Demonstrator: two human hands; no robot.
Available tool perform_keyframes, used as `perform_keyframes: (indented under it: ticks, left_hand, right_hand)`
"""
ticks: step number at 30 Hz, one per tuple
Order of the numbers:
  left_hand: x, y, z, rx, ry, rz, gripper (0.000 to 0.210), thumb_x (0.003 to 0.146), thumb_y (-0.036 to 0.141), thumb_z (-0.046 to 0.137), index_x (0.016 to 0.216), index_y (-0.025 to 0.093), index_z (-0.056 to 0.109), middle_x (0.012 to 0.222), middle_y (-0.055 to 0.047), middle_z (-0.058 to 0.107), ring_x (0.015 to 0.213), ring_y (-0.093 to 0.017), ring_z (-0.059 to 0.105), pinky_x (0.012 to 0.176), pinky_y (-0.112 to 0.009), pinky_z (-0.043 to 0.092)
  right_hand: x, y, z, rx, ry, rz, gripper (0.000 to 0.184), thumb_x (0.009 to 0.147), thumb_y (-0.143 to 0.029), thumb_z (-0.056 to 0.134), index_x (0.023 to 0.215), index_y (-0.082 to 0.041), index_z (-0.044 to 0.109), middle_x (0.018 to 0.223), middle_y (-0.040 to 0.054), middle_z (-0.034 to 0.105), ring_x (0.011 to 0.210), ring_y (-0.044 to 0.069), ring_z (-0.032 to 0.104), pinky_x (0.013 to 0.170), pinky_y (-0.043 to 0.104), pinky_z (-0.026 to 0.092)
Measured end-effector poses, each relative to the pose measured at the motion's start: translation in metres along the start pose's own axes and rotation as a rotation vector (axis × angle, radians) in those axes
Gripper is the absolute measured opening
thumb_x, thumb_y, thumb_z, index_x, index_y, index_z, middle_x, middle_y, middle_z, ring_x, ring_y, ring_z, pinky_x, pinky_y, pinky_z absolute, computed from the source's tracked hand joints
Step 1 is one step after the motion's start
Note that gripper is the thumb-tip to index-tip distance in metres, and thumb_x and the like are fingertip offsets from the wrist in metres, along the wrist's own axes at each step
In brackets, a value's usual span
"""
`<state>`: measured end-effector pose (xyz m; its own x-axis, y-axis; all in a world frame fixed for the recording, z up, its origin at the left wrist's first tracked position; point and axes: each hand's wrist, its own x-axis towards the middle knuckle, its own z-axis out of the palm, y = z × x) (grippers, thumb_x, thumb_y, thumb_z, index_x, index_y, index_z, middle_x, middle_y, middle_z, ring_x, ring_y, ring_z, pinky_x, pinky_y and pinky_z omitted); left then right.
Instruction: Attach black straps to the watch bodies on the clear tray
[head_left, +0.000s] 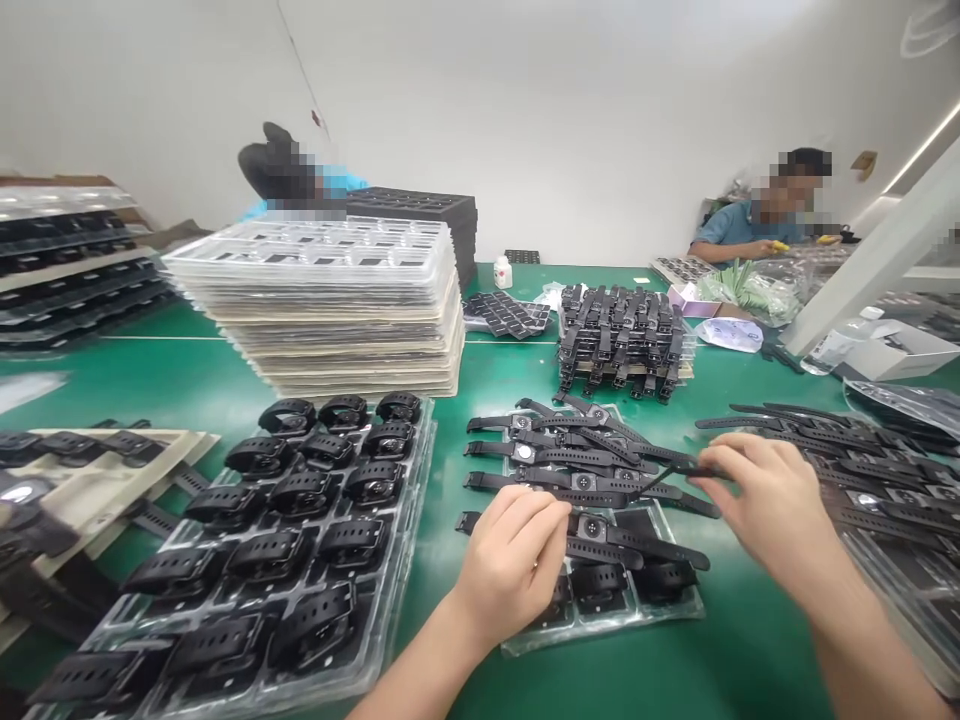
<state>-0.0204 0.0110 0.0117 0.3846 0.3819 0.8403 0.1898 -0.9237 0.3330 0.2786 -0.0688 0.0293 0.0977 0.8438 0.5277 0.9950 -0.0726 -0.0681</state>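
My right hand (765, 495) pinches the end of a black smartwatch strap (664, 475), raised a little over the pile. My left hand (514, 560) is closed, its fingers curled down over the left part of the same pile; what they grip is hidden. Several black smartwatches (592, 527) lie stretched out flat across a clear plastic tray (517, 645), some with their round sensor backs facing up. In the tray's front pockets sit watches with looped straps (598, 582), partly covered by my left hand.
To the left stands a clear tray of looped watches (247, 555). Behind it rises a tall stack of trays (360, 340). More watches lie piled at the back (626, 335) and on the right (885, 470). Two people sit across the green table (510, 375). A bottle (836, 345) stands right.
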Motion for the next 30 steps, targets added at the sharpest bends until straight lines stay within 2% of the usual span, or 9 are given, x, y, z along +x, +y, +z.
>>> perform_keyframes:
  ticks: [3,5,7,10,13,18,21,26,30]
  left_hand:
    - [-0.001,-0.001,-0.002,-0.045,0.048,-0.113,0.025,0.090,0.001,0.059,0.106,0.019,0.067,0.090,-0.006,0.071,0.083,-0.019,0.062,0.073,-0.033,0.054]
    - [-0.002,-0.003,-0.003,-0.095,0.074,-0.274,0.025,0.094,0.008,0.057,0.112,0.021,0.067,0.097,-0.007,0.071,0.086,-0.019,0.062,0.074,-0.032,0.055]
    - [0.000,-0.006,-0.003,-0.172,0.071,-0.445,0.029,0.097,0.019,0.057,0.124,0.024,0.064,0.109,-0.009,0.070,0.089,-0.019,0.063,0.078,-0.033,0.056]
    - [0.010,-0.006,-0.003,-0.426,-0.030,-0.602,0.041,0.099,0.039,0.057,0.138,0.026,0.060,0.130,-0.012,0.065,0.109,-0.023,0.062,0.097,-0.041,0.052]
    - [0.024,0.002,-0.001,-0.844,-0.064,-0.780,0.051,0.099,0.056,0.049,0.131,0.021,0.066,0.120,-0.015,0.071,0.116,-0.028,0.063,0.098,-0.043,0.050]
    - [0.036,0.010,0.004,-1.223,0.166,-1.072,0.040,0.083,0.055,0.076,0.079,0.016,0.068,0.071,-0.004,0.066,0.076,-0.018,0.065,0.065,-0.026,0.049]
    - [0.037,0.007,0.003,-1.275,0.344,-1.134,0.037,0.078,0.047,0.083,0.078,0.016,0.064,0.066,0.002,0.059,0.066,-0.012,0.060,0.065,-0.022,0.047]
    - [0.036,0.003,0.005,-1.279,0.390,-1.152,0.040,0.079,0.049,0.082,0.098,0.017,0.067,0.068,0.004,0.057,0.065,-0.012,0.060,0.066,-0.024,0.045]
    - [0.032,0.007,0.009,-1.146,0.277,-1.097,0.042,0.083,0.055,0.075,0.078,0.015,0.064,0.053,0.006,0.044,0.058,-0.012,0.051,0.067,-0.025,0.041]
  right_hand:
    - [0.014,-0.010,-0.013,0.353,0.206,-0.045,0.009,0.095,-0.030,0.063,0.090,-0.027,0.070,0.103,0.0069,0.074,0.099,0.031,0.061,0.094,0.049,0.043]
    - [0.022,-0.030,-0.013,0.746,0.191,0.044,0.008,0.090,-0.034,0.069,0.086,-0.027,0.068,0.098,0.0074,0.073,0.096,0.029,0.064,0.086,0.044,0.049]
    - [0.028,-0.057,-0.008,1.200,0.018,0.237,0.022,0.086,-0.043,0.075,0.084,-0.025,0.064,0.089,0.0061,0.071,0.080,0.024,0.065,0.066,0.034,0.051]
    - [0.029,-0.101,0.002,1.722,-0.417,0.428,0.038,0.085,-0.055,0.077,0.086,-0.021,0.060,0.067,-0.0017,0.061,0.053,0.012,0.052,0.051,0.022,0.039]
    - [0.024,-0.137,0.011,2.031,-0.649,0.507,0.045,0.080,-0.057,0.082,0.089,-0.018,0.061,0.067,-0.0050,0.055,0.044,0.004,0.042,0.047,0.017,0.030]
    - [0.005,-0.149,0.022,1.999,-0.820,0.594,0.049,0.084,-0.060,0.077,0.110,-0.021,0.062,0.068,-0.0032,0.059,0.045,0.005,0.044,0.045,0.015,0.030]
    - [-0.012,-0.129,0.025,1.917,-0.822,0.532,0.053,0.084,-0.055,0.079,0.124,-0.026,0.059,0.069,-0.0020,0.063,0.045,0.008,0.047,0.044,0.016,0.029]
    - [-0.027,-0.096,0.026,2.094,-0.425,0.656,0.064,0.066,-0.051,0.091,0.122,-0.029,0.069,0.107,0.0094,0.067,0.091,0.023,0.063,0.079,0.034,0.053]
    - [-0.012,-0.099,0.028,2.074,-0.298,0.660,0.036,0.077,-0.046,0.086,0.105,-0.027,0.074,0.083,0.0037,0.059,0.080,0.021,0.056,0.078,0.033,0.052]
